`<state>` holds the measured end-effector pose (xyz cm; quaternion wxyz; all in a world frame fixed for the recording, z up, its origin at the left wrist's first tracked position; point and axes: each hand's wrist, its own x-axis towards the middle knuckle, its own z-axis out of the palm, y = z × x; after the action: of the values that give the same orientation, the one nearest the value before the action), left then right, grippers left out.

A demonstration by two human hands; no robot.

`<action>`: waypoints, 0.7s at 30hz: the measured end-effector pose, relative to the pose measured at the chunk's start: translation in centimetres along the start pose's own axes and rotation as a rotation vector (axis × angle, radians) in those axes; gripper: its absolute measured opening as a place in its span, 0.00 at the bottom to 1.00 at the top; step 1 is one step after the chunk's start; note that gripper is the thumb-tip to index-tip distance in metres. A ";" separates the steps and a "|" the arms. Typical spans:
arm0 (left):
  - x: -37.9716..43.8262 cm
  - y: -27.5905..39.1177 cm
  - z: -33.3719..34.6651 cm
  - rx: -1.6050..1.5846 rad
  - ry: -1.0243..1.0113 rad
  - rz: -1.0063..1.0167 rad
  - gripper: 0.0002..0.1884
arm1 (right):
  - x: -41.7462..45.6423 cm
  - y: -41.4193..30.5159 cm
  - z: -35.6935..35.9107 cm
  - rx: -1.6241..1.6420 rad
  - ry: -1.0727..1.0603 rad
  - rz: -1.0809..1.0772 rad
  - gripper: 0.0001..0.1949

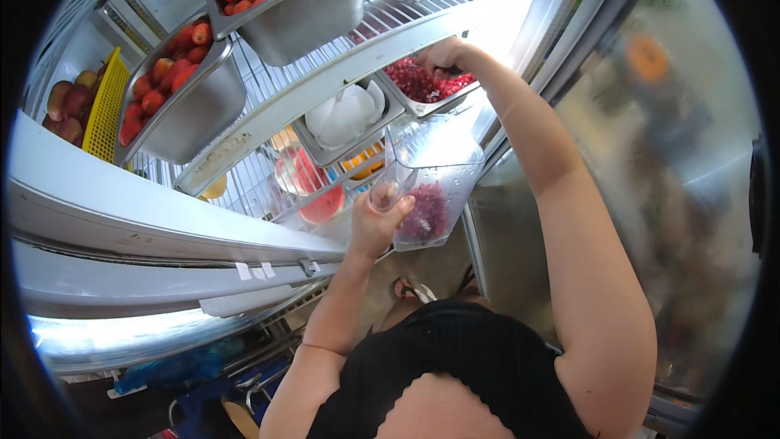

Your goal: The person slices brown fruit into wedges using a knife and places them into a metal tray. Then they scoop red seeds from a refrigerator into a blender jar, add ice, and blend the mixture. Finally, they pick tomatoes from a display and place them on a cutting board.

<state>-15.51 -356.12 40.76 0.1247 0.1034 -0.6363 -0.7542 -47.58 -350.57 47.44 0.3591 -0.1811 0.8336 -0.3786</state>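
My left hand (379,219) grips the handle of a clear plastic blender jug (436,177), with red pomegranate seeds (425,213) showing at its bottom. The jug is held just in front of the fridge shelves. Above and behind it, my right hand (443,58) reaches into a metal pan of pomegranate seeds (420,82). Its fingers are bent down at the seeds and partly hidden, so whether they hold any cannot be told. Beside that pan stands a metal pan (390,111) with pale white pieces in it.
Strawberries fill a steel pan (304,9) on the upper wire shelf (274,79). Another pan (195,116) of red fruit stands left, beside a yellow basket (105,103). Cut watermelon (323,204) lies lower down. A fogged glass door (646,195) stands at right.
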 end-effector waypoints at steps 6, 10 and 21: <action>-0.2 0.5 0.3 -0.012 0.025 -0.022 0.06 | -2.8 0.7 -1.5 0.051 0.050 -0.069 0.25; 0.0 -0.5 -0.1 -0.028 0.005 0.009 0.08 | -5.8 0.8 -2.5 0.040 0.104 -0.091 0.25; 0.2 -0.6 0.5 -0.046 -0.007 0.048 0.07 | -14.8 1.6 -2.8 -0.016 0.152 -0.072 0.24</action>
<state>-15.89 -355.61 40.23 0.1429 0.0824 -0.6214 -0.7659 -39.71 -339.62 54.29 0.2796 -0.1848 0.8544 -0.3972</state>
